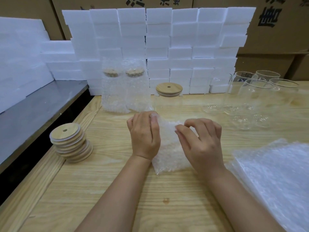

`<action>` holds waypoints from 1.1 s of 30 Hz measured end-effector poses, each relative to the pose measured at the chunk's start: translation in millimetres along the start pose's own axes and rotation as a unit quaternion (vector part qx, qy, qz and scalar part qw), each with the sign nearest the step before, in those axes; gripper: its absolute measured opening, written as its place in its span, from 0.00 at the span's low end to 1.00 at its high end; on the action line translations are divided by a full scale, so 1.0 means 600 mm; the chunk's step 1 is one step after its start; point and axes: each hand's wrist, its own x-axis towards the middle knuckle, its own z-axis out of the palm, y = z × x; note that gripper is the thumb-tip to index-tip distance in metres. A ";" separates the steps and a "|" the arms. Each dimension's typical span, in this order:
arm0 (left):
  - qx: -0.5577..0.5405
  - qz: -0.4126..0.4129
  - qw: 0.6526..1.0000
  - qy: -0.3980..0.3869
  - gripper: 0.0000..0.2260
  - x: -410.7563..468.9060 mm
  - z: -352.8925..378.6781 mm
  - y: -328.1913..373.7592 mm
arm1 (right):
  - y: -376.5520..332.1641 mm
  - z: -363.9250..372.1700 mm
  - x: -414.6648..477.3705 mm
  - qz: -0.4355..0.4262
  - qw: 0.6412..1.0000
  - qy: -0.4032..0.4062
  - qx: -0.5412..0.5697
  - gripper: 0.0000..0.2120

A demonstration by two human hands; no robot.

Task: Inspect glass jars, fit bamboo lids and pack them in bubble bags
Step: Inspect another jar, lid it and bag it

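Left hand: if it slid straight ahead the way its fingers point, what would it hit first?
Probably the right bagged jar, standing just ahead; the unbagged lidded jar sits slightly right of that line. Depth is unclear.

Left hand (145, 134) and right hand (202, 143) bare — forearms (117, 190) unsleeved to the frame's edge.

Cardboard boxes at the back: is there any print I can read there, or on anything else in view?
"德": seems so, one large black character on the right cardboard box.
Middle cardboard box: black Chinese characters cut off by the frame's top edge, unreadable.
Nothing else shows text.
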 end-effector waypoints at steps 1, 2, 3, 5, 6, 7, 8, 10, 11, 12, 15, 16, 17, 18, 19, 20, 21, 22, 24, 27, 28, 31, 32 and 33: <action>-0.002 0.009 1.000 0.007 0.10 0.000 0.000 0.000 | 0.002 0.000 0.001 -0.005 1.000 0.003 0.002 0.02; -0.002 0.026 1.000 0.013 0.09 0.000 -0.001 -0.001 | 0.003 -0.001 0.002 -0.009 1.000 -0.003 -0.001 0.02; 0.004 0.055 0.998 0.018 0.10 0.000 0.000 -0.002 | 0.004 -0.002 0.002 -0.010 1.000 -0.010 -0.008 0.02; 0.034 0.133 0.990 0.022 0.10 0.001 0.001 -0.004 | 0.008 -0.005 0.003 -0.007 1.000 -0.010 -0.012 0.03; 0.053 0.169 0.984 0.019 0.09 0.001 0.002 -0.004 | 0.008 -0.006 0.004 0.000 1.000 -0.004 0.001 0.03; 0.070 0.196 0.978 0.014 0.09 0.001 0.003 -0.004 | 0.008 -0.006 0.005 0.009 1.000 0.000 0.018 0.03; 0.086 0.216 0.972 0.010 0.09 0.002 0.003 -0.004 | 0.009 -0.006 0.005 0.014 0.999 -0.001 0.031 0.02; 0.116 0.248 0.962 0.009 0.11 0.004 0.006 -0.004 | 0.010 -0.003 0.003 0.028 0.999 -0.004 0.023 0.09; 0.126 0.258 0.958 0.009 0.13 0.004 0.007 -0.004 | 0.011 -0.001 0.002 0.031 0.999 -0.005 0.015 0.15; 0.134 0.264 0.955 0.008 0.14 0.005 0.007 -0.003 | 0.014 -0.001 0.001 0.030 1.000 -0.003 0.009 0.19; 0.148 0.253 0.956 -0.002 0.13 0.004 0.005 -0.001 | 0.018 -0.002 0.002 0.009 1.000 -0.016 -0.002 0.23; 0.151 0.241 0.959 -0.007 0.12 0.004 0.004 -0.002 | 0.018 -0.002 0.003 0.008 1.000 -0.024 -0.004 0.23; 0.153 0.229 0.961 -0.010 0.11 0.003 0.004 -0.002 | 0.017 -0.002 0.003 0.012 1.000 -0.029 -0.002 0.23; 0.153 0.220 0.964 -0.012 0.09 0.001 0.004 -0.003 | 0.016 -0.002 0.003 0.020 0.999 -0.032 0.004 0.23; 0.152 0.215 0.965 -0.013 0.08 0.000 0.005 -0.003 | 0.015 -0.002 0.002 0.026 0.999 -0.034 0.010 0.22; 0.152 0.214 0.965 -0.013 0.08 -0.001 0.006 -0.003 | 0.014 -0.002 0.002 0.031 0.999 -0.037 0.019 0.20; 0.152 0.211 0.965 -0.012 0.08 -0.001 0.006 -0.004 | 0.013 -0.004 0.004 0.033 0.998 -0.041 0.031 0.15; 0.151 0.207 0.967 -0.011 0.08 -0.001 0.006 -0.005 | 0.011 -0.006 0.005 0.041 0.997 -0.050 0.047 0.11; 0.145 0.200 0.969 -0.015 0.08 -0.001 0.006 -0.007 | 0.007 -0.010 0.007 0.070 0.992 -0.063 0.083 0.09; 0.128 0.205 0.970 -0.035 0.09 -0.002 0.003 -0.008 | 0.005 -0.010 0.007 0.121 0.984 -0.059 0.115 0.09; 0.122 0.207 0.970 -0.041 0.09 -0.002 0.003 -0.008 | 0.005 -0.010 0.007 0.128 0.984 -0.051 0.116 0.10; 0.108 0.208 0.971 -0.052 0.08 -0.002 0.001 -0.007 | 0.008 -0.007 0.006 0.075 0.996 -0.034 0.036 0.15; 0.106 0.206 0.971 -0.054 0.08 -0.002 0.001 -0.006 | 0.008 -0.006 0.005 0.050 0.998 -0.035 -0.008 0.14; 0.104 0.204 0.972 -0.055 0.07 -0.002 0.001 -0.006 | 0.008 -0.005 0.004 0.034 0.998 -0.039 -0.043 0.11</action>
